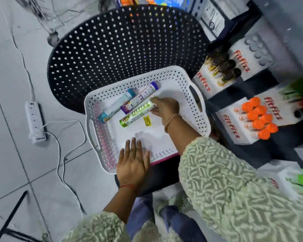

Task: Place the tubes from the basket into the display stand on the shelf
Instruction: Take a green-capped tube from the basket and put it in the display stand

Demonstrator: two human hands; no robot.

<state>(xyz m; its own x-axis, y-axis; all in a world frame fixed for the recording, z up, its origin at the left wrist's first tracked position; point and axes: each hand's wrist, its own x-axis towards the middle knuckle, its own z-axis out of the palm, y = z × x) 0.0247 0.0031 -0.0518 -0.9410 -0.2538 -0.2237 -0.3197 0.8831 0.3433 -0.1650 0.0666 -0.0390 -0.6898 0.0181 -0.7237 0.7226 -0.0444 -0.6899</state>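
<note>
From the head camera, a white perforated plastic basket with cut-out handles sits on a black chair whose curved back is pierced with rows of small holes. Inside the basket lie three smooth cylindrical tubes side by side, slanting: a blue-capped tube farthest left, a purple-capped tube in the middle, and a green tube nearest. A small yellow label lies on the basket floor just beside the green tube.

The right hand, coming out of a fuzzy pale-green patterned sleeve, closes its fingers on the cap end of the green tube; that end is hidden under the hand. The left hand rests flat with fingers spread over the basket's near rim, holding nothing.

To the right, white cardboard display stands marked "FitFizz" stand on a dark shelf: one stand holds orange-capped tubes, another stand holds dark-capped tubes, blurred. Further stands with green caps are cut off at the edge.

On the tiled floor, a white power strip trails cables.
</note>
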